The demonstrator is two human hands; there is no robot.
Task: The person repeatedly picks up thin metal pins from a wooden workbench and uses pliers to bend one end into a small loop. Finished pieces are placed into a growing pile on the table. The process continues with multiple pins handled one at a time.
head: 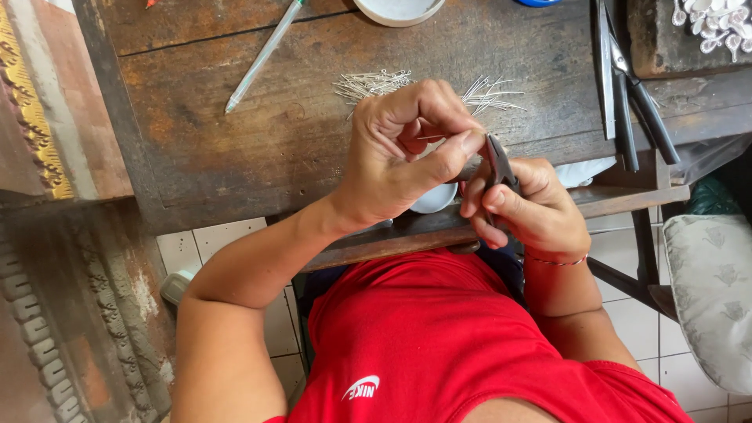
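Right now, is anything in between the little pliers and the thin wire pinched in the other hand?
Nothing visible. The pliers in the right hand have their tips right at the left hand fingertips, where the thin piece is pinched. The pile of pins lies behind on the table, out of the way.

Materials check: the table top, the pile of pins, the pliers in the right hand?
Table: worn dark wood, with visible grain, cracks and rubbed patches. Pins: thin bright wire, likely metal, silvery glint. Pliers in the right hand: dull grey jaws, probably steel.

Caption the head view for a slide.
Left hand pinches a thin wire pin; right hand grips small pliers over a worn wooden table.
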